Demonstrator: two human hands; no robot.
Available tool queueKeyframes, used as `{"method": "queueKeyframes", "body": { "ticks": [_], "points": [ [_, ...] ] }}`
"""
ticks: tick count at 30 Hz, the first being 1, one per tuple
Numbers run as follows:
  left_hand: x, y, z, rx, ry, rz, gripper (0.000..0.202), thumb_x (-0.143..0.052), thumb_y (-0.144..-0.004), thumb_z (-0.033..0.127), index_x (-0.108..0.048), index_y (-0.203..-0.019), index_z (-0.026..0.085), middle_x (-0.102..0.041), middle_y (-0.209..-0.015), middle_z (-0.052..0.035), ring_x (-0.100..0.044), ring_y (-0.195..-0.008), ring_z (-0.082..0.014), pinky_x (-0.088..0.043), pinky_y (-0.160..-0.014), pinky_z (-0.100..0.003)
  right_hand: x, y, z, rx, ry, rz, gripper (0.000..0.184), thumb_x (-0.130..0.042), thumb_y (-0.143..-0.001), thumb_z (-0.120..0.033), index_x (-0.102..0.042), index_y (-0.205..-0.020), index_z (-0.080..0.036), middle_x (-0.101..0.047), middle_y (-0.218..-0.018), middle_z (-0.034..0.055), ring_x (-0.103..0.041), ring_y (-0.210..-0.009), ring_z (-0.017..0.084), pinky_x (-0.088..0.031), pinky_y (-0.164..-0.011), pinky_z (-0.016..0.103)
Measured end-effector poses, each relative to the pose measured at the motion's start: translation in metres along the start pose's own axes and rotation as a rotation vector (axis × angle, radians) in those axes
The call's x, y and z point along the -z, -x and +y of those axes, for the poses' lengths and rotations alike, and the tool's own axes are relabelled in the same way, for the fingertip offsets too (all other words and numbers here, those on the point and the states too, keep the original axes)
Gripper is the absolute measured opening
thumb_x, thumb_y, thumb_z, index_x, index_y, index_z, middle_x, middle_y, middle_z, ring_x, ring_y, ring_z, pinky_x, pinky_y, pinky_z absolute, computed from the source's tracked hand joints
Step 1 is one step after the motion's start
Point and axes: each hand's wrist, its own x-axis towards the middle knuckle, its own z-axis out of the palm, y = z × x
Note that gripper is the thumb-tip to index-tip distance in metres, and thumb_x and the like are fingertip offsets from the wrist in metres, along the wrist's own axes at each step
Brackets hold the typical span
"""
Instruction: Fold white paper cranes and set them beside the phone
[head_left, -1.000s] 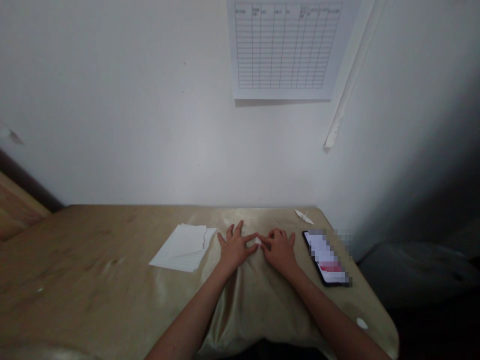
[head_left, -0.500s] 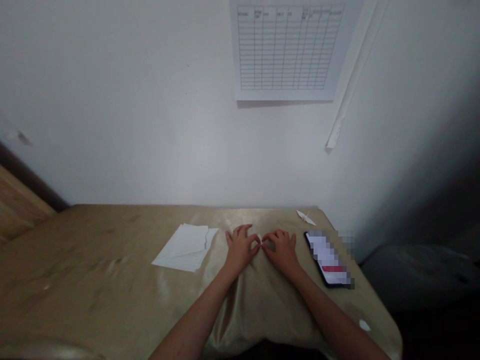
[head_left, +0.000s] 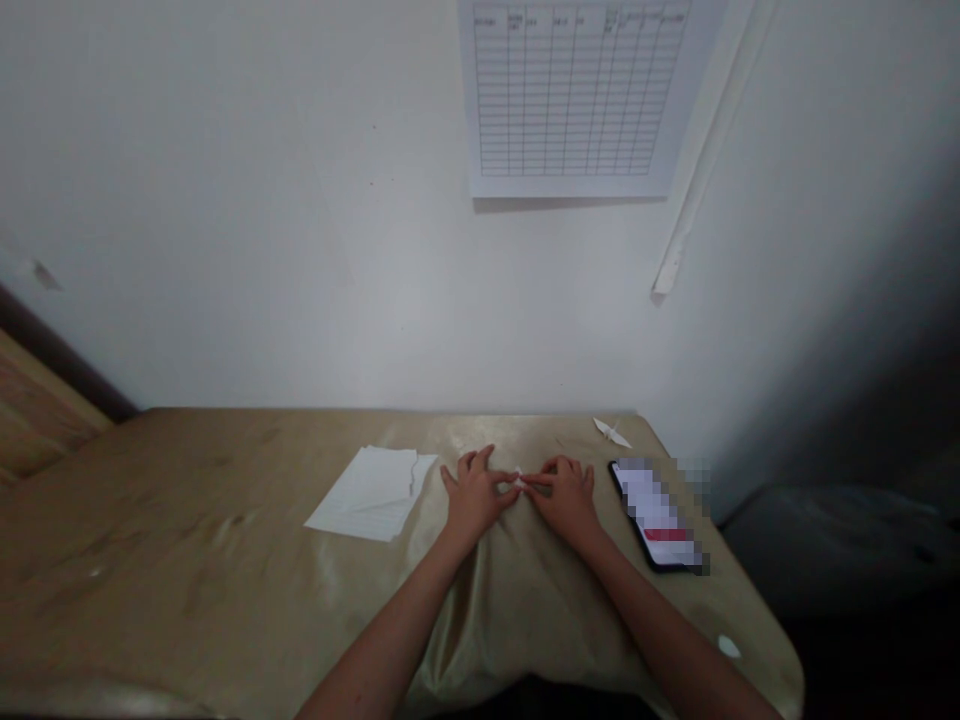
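Note:
A small white piece of folded paper (head_left: pixel 519 479) is pinched between my two hands, low over the cloth-covered table. My left hand (head_left: pixel 474 497) holds it from the left between thumb and forefinger, its other fingers spread upward. From the right, my right hand (head_left: pixel 566 500) grips it the same way, fingertips almost meeting those of the left. Most of the paper is hidden by the fingertips, so its exact shape cannot be made out.
Left of my hands lies a stack of white paper sheets (head_left: pixel 371 492) with a torn edge. A folded paper crane (head_left: pixel 613 433) sits at the back right, a phone (head_left: pixel 656 520) before it. One white scrap (head_left: pixel 728 646) lies near the right edge of the table (head_left: pixel 247 600).
My fingers have shifted their pinch on the paper, the forefingers now stretched straighter toward each other. The left hand has moved slightly left. Everything else stays in place.

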Motion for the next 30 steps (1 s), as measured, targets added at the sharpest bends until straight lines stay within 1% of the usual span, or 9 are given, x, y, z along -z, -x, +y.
{"method": "queueKeyframes", "body": {
  "ticks": [4, 9, 12, 16, 20, 22, 26, 30],
  "points": [
    [0.0, -0.002, -0.001, 0.0, -0.044, -0.029, 0.034, -0.069, -0.085, 0.055, -0.071, -0.119, 0.051, -0.041, -0.161, -0.002, -0.031, -0.147, -0.0411, -0.01, -0.111, -0.083, 0.001, 0.0, -0.001, -0.007, 0.052, -0.035, 0.025, -0.065, -0.092, -0.045, -0.074, -0.116, -0.044, -0.061, -0.12, 0.007, -0.049, -0.123, 0.03, -0.015, -0.117, 0.062],
    [-0.004, -0.005, -0.005, -0.029, -0.077, -0.066, 0.044, -0.064, -0.088, 0.057, -0.06, -0.132, 0.056, -0.034, -0.165, -0.003, -0.026, -0.15, -0.0433, -0.008, -0.107, -0.086, 0.002, 0.001, 0.0, -0.004, 0.102, -0.069, 0.031, -0.061, -0.094, -0.046, -0.068, -0.124, -0.048, -0.056, -0.132, 0.0069, -0.044, -0.13, 0.031, -0.013, -0.116, 0.067],
    [-0.007, -0.006, -0.007, -0.046, -0.099, -0.064, 0.046, -0.062, -0.089, 0.057, -0.057, -0.135, 0.057, -0.033, -0.166, -0.0026, -0.025, -0.15, -0.0432, -0.007, -0.108, -0.086, 0.001, 0.002, 0.0, 0.009, 0.123, -0.082, 0.035, -0.059, -0.096, -0.047, -0.063, -0.13, -0.05, -0.054, -0.137, 0.0072, -0.043, -0.132, 0.032, -0.012, -0.115, 0.069],
    [-0.01, -0.007, -0.008, -0.055, -0.12, -0.063, 0.05, -0.062, -0.09, 0.057, -0.054, -0.139, 0.055, -0.032, -0.166, -0.0051, -0.025, -0.151, -0.0417, -0.008, -0.108, -0.086, 0.001, 0.003, -0.001, 0.02, 0.142, -0.068, 0.037, -0.057, -0.097, -0.045, -0.06, -0.133, -0.052, -0.052, -0.141, 0.0071, -0.041, -0.134, 0.032, -0.011, -0.115, 0.07],
    [-0.011, -0.007, -0.01, -0.067, -0.118, -0.054, 0.049, -0.062, -0.09, 0.057, -0.054, -0.139, 0.054, -0.032, -0.166, -0.0058, -0.026, -0.151, -0.0408, -0.008, -0.108, -0.085, 0.0, 0.002, -0.001, 0.028, 0.141, -0.066, 0.038, -0.058, -0.096, -0.044, -0.06, -0.133, -0.052, -0.052, -0.142, 0.0073, -0.04, -0.135, 0.032, -0.012, -0.115, 0.068],
    [-0.011, -0.007, -0.011, -0.073, -0.107, -0.056, 0.048, -0.062, -0.09, 0.056, -0.056, -0.138, 0.054, -0.032, -0.166, -0.005, -0.026, -0.15, -0.0411, -0.007, -0.109, -0.085, 0.0, 0.002, 0.0, 0.021, 0.13, -0.057, 0.038, -0.06, -0.095, -0.045, -0.062, -0.132, -0.05, -0.053, -0.14, 0.0076, -0.041, -0.134, 0.032, -0.013, -0.116, 0.067],
    [-0.009, -0.007, -0.011, -0.072, -0.076, -0.068, 0.046, -0.063, -0.09, 0.055, -0.059, -0.135, 0.052, -0.033, -0.165, -0.0052, -0.026, -0.15, -0.0406, -0.007, -0.109, -0.085, -0.001, 0.002, 0.003, 0.011, 0.098, -0.034, 0.034, -0.062, -0.093, -0.046, -0.067, -0.127, -0.044, -0.055, -0.135, 0.0081, -0.044, -0.131, 0.03, -0.015, -0.117, 0.064],
    [-0.005, -0.007, -0.009, -0.054, -0.049, -0.058, 0.044, -0.068, -0.087, 0.053, -0.064, -0.131, 0.048, -0.036, -0.164, -0.0058, -0.028, -0.149, -0.0397, -0.007, -0.11, -0.083, -0.001, 0.003, 0.005, 0.019, 0.067, -0.017, 0.029, -0.062, -0.093, -0.048, -0.071, -0.121, -0.042, -0.057, -0.132, 0.0071, -0.045, -0.13, 0.029, -0.015, -0.118, 0.062]
  ]
}}
